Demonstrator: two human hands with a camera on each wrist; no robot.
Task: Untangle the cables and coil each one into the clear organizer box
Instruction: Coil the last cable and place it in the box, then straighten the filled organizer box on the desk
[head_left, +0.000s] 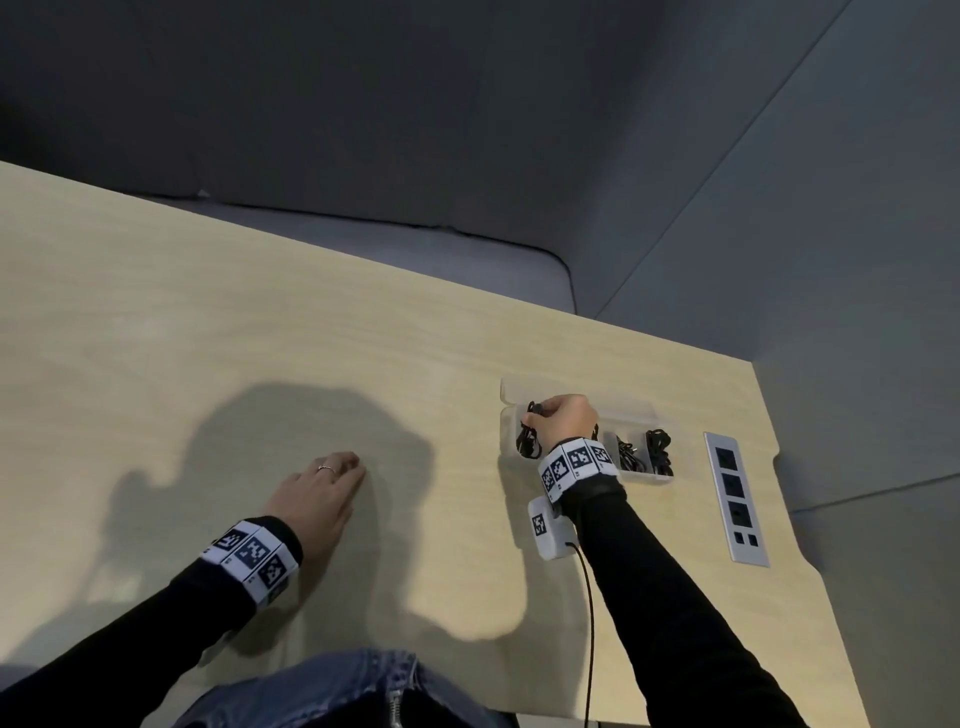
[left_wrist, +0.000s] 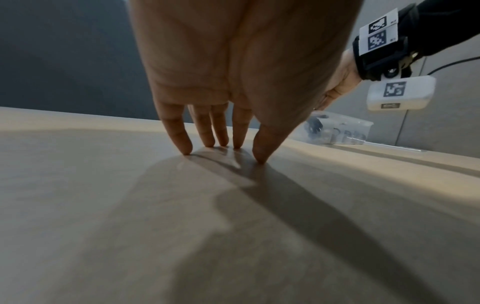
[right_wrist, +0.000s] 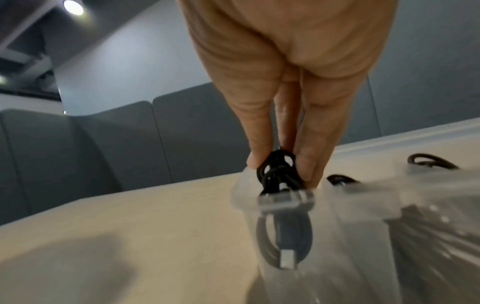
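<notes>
The clear organizer box (head_left: 639, 415) stands at the table's right side, lid folded back. My right hand (head_left: 563, 418) reaches into its left compartment and pinches a coiled black cable (head_left: 529, 439) between thumb and fingers (right_wrist: 310, 164); the coil (right_wrist: 276, 170) hangs half inside the box wall (right_wrist: 337, 236). Two other black coils (head_left: 658, 451) lie in the compartments further right. My left hand (head_left: 324, 488) rests on the bare tabletop with straight fingers (left_wrist: 182, 139) touching the wood, holding nothing. The box (left_wrist: 340, 131) shows far right in the left wrist view.
A grey power socket strip (head_left: 735, 501) is set into the table right of the box. A white tagged device (head_left: 548, 525) with a black lead hangs at my right wrist. Grey padded seating (head_left: 363, 244) runs behind the table's far edge.
</notes>
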